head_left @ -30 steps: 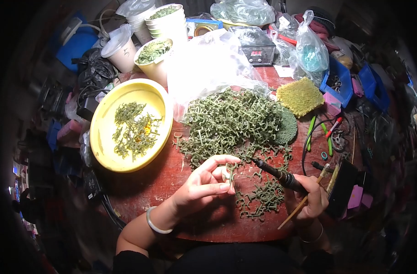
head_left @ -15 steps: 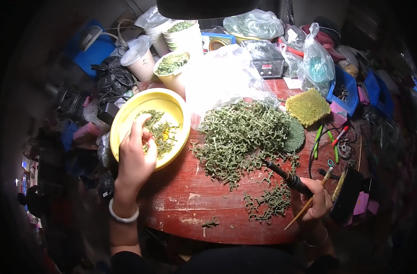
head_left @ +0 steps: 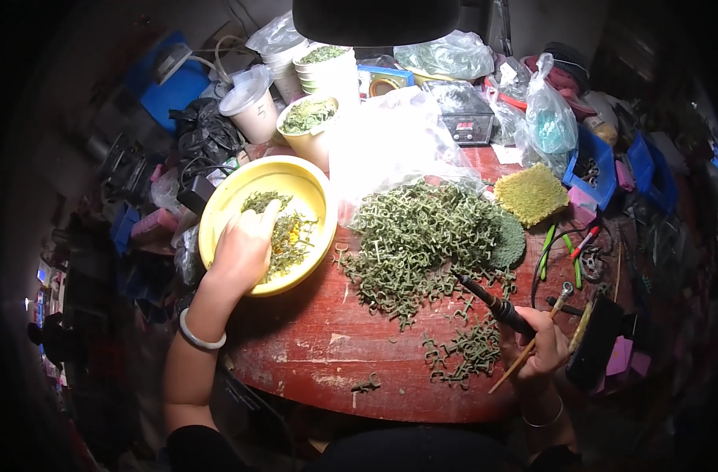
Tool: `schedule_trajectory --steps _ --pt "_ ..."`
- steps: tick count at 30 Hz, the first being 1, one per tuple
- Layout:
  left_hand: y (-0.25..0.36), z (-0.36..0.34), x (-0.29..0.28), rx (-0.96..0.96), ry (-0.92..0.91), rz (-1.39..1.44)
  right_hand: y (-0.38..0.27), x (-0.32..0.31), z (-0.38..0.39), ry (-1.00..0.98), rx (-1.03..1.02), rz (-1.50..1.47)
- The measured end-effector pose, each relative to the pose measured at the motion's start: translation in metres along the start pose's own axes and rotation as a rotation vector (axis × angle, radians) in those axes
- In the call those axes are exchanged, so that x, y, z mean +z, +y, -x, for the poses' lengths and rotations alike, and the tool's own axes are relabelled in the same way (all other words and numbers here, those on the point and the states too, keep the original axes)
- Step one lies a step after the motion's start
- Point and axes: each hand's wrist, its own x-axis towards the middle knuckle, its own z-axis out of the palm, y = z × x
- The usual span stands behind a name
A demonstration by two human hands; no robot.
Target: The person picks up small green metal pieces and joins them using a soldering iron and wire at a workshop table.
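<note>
My left hand (head_left: 243, 250) reaches into a yellow bowl (head_left: 321, 181) at the left, palm down. One finger is stretched out over the small green and yellow pieces (head_left: 292, 240) inside; the other fingertips are mostly hidden. In my right hand (head_left: 546, 346) are a black-handled soldering iron (head_left: 497, 307), its dark tip pointing toward the pile, and a thin wooden stick (head_left: 507, 373) lying across the fingers. Between the hands lies a large heap of small curved green pieces (head_left: 414, 236). A smaller scatter of the same pieces (head_left: 469, 354) sits just left of my right hand.
Behind the heap are a brightly lit clear plastic bag (head_left: 402, 134) and a black box with a red display (head_left: 465, 124). White tubs (head_left: 308, 138) with green bits stand behind the bowl. At right lie a yellow sponge (head_left: 532, 193), green-handled tweezers (head_left: 546, 252) and blue bins (head_left: 593, 169).
My left hand has dipped further into the bowl and turned palm down, its forearm now slanting in from farther left. My right hand stays almost still with the iron and stick.
</note>
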Motion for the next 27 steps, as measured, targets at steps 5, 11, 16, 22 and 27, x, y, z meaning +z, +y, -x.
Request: schedule_trajectory --steps 5,11,16,22,27 --pt "0.006 -0.010 -0.006 0.054 0.106 -0.010 0.004 -0.012 0.002 -0.023 0.024 0.024" --pt "0.093 -0.003 -0.040 -0.143 0.436 0.585 0.012 -0.006 -0.015 0.214 0.180 -0.018" --pt "0.158 0.001 -0.001 0.017 0.474 0.920 0.072 -0.044 0.001 0.260 0.591 -0.049" --pt "0.173 0.002 0.001 0.017 0.444 0.991 0.121 -0.051 0.045 0.088 0.533 0.312" --pt "0.171 0.001 0.015 -0.103 0.451 1.049 0.077 -0.058 0.024 -0.069 0.566 0.727"
